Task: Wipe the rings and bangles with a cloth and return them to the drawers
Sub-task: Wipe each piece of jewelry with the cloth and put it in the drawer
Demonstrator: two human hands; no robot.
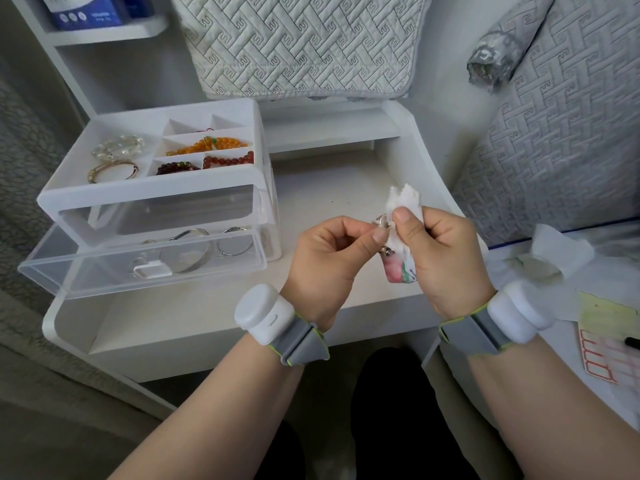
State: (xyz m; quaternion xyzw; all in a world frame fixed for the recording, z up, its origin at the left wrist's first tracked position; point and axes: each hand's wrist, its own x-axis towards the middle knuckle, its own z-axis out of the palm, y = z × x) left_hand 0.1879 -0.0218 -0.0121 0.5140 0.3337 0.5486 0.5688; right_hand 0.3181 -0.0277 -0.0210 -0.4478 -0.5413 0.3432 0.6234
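My left hand point(327, 261) pinches a small silver ring point(382, 223) between thumb and fingers. My right hand point(443, 258) grips a white cloth point(405, 206) with a pink and green printed end point(401, 270) and presses it against the ring. Both hands hover above the white table point(242, 306). To the left stands a white jewellery organiser point(156, 188); its clear bottom drawer point(145, 268) is pulled out and holds several silver bangles point(188, 249) and rings. The open top tray holds bead bracelets point(211, 145), a gold bangle point(112, 171) and a clear crystal bracelet point(117, 147).
A quilted cushion point(304, 46) leans behind the table. At right, a quilted grey bed cover point(561, 133), crumpled white tissue point(550, 258) and a yellow paper with a red-lined sheet point(606, 334) lie close by. A shelf with a blue box point(93, 12) is at top left.
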